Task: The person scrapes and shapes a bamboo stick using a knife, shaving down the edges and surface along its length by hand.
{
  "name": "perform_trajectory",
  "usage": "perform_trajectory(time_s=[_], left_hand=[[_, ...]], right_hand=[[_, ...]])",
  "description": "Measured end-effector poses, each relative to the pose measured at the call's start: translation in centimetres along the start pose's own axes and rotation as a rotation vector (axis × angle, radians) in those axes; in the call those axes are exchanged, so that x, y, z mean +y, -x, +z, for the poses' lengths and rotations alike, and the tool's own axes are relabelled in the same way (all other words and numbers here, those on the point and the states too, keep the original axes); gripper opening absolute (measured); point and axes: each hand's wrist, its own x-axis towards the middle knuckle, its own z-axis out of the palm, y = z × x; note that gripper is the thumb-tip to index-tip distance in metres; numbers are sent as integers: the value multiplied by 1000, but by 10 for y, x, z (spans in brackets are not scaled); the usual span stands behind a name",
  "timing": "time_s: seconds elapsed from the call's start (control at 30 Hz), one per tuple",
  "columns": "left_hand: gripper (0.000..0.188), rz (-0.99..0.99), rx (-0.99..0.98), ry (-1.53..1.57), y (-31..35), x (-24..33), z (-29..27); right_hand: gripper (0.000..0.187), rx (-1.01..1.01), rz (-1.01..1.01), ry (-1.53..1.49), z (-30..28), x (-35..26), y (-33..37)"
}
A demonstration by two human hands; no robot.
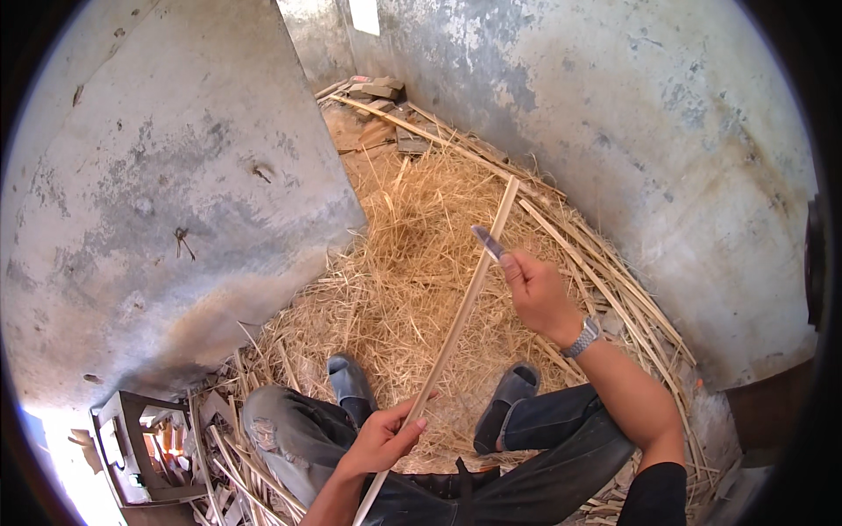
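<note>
A long, pale bamboo strip point(460, 323) runs slantwise from my lap up to the middle of the view. Low down on it, my left hand point(386, 440) has its fingers closed around the strip. My right hand point(537, 294), with a metal watch point(582, 337) on its wrist, grips a small knife point(488, 241). The knife's handle is hidden in my fist. Its blade lies across the upper part of the strip, a little below the far end; whether it cuts into the strip I cannot tell.
Curly shavings point(412, 237) cover the floor around my slippers point(349, 379). Long bamboo strips point(605, 272) lie along the right wall point(667, 149). Wood blocks point(379, 88) sit in the far corner. At lower left, a dark frame point(123, 469) stands beside scraps.
</note>
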Motion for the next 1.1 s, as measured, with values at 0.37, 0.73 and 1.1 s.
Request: perform_trajectory(time_s=[0.37,0.73,1.1], left_hand=[[50,60,24,126,-3,1,-1],[47,94,32,200,-13,3,-2],[45,101,-60,105,-11,-1,2]], right_hand=[[31,-30,-112,153,28,-25,17],[30,-243,-235,16,50,-61,59],[42,-46,45,-114,8,-26,13]])
